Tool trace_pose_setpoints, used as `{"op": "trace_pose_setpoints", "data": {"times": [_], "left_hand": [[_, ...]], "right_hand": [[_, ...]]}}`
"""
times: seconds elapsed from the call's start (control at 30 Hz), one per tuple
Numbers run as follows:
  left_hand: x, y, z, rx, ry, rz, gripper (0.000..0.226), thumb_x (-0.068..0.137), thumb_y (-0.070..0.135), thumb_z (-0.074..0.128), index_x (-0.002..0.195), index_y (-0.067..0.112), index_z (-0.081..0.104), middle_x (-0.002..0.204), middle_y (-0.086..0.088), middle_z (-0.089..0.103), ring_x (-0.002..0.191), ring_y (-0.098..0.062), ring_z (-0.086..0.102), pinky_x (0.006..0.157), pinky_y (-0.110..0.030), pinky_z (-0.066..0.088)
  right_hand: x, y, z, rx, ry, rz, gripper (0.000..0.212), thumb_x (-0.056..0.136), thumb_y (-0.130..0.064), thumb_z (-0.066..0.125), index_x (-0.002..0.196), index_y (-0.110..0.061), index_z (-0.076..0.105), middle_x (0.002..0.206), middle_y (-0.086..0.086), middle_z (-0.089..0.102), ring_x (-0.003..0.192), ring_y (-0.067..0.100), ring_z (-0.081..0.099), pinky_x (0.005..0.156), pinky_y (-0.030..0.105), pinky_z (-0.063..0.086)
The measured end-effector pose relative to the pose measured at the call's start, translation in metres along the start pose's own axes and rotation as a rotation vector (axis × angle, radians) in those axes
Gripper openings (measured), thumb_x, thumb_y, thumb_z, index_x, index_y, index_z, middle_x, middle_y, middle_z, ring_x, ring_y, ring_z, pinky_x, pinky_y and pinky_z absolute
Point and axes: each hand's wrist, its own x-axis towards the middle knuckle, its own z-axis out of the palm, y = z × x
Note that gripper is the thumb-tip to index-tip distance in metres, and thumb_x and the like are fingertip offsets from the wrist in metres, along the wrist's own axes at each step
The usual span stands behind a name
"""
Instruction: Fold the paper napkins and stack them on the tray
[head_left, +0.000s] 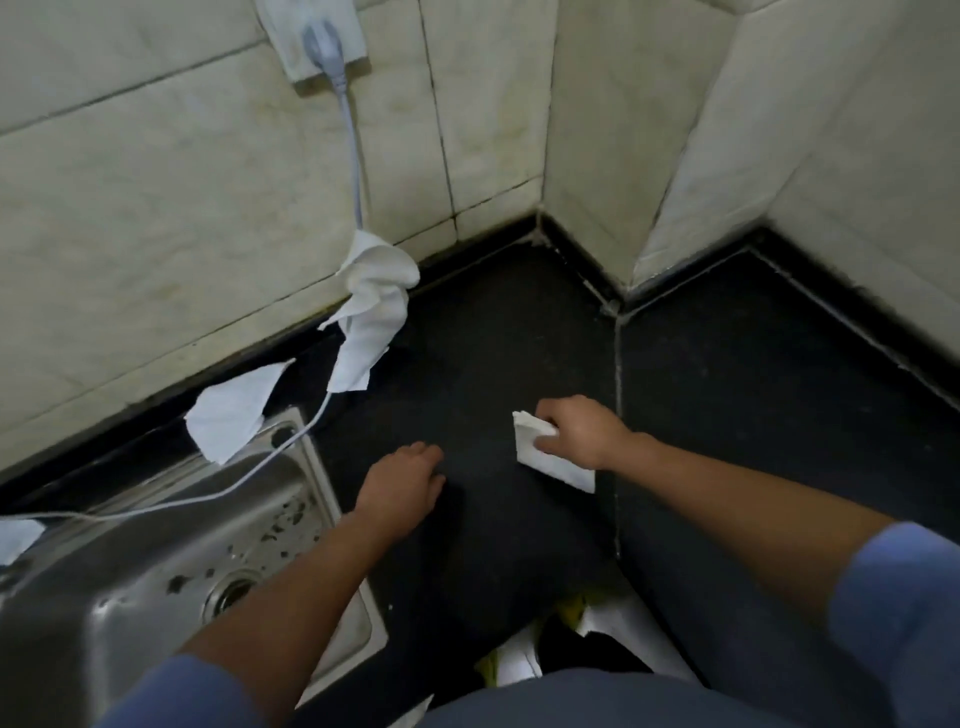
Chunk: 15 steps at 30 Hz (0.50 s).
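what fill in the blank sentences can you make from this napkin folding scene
1. The right hand grips a folded paper ____.
2. The left hand rests on the dark counter, holding ____.
3. The white cable trails from the wall socket across the steel ____.
Missing: napkin; nothing; sink.

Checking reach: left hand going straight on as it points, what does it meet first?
Probably bare counter up to the wall; left hand points between loose napkin and folded napkin.

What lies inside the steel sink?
In the sink a drain and dark specks show; a white cable crosses over it. The left forearm hides part of the basin.
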Motion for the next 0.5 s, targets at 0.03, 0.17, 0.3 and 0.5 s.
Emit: {"op": "trace_pose_setpoints", "data": {"times": [0.03,0.17,0.3,0.5], "left_hand": [[0.002,0.002,-0.005,-0.002,0.004,0.044,0.025,0.091,0.03,0.052,0.112,0.018,0.057,0.108,-0.003,0.059,0.101,-0.023,0.059,0.081,-0.034,0.048],[0.006,0.016,-0.023,0.008,0.013,0.234,0.024,0.091,0.03,0.051,0.111,0.019,0.057,0.108,-0.003,0.062,0.098,-0.024,0.06,0.079,-0.035,0.049],[0.001,0.05,-0.034,0.052,-0.021,0.422,0.021,0.091,0.029,0.051,0.109,0.018,0.057,0.107,-0.004,0.063,0.097,-0.025,0.06,0.079,-0.037,0.05],[-0.027,0.154,-0.03,0.071,-0.085,0.675,0.023,0.092,0.03,0.052,0.111,0.019,0.059,0.101,-0.004,0.066,0.092,-0.024,0.062,0.079,-0.039,0.052]], "right_hand": [[-0.013,0.001,-0.003,-0.011,0.06,0.026,0.017,0.084,-0.038,0.062,0.09,-0.023,0.057,0.081,-0.001,0.059,0.076,0.022,0.058,0.057,0.031,0.04],[-0.076,0.006,-0.008,-0.049,0.269,0.153,0.028,0.088,-0.049,0.056,0.094,-0.022,0.06,0.088,0.001,0.064,0.081,0.024,0.06,0.066,0.035,0.046],[-0.157,0.012,0.001,-0.077,0.393,0.322,0.028,0.09,-0.05,0.054,0.089,-0.021,0.057,0.091,0.0,0.063,0.084,0.026,0.061,0.062,0.032,0.038],[-0.306,0.027,0.027,-0.05,0.543,0.588,0.023,0.092,-0.045,0.053,0.096,-0.023,0.059,0.098,-0.003,0.063,0.088,0.023,0.06,0.065,0.034,0.042]]}}
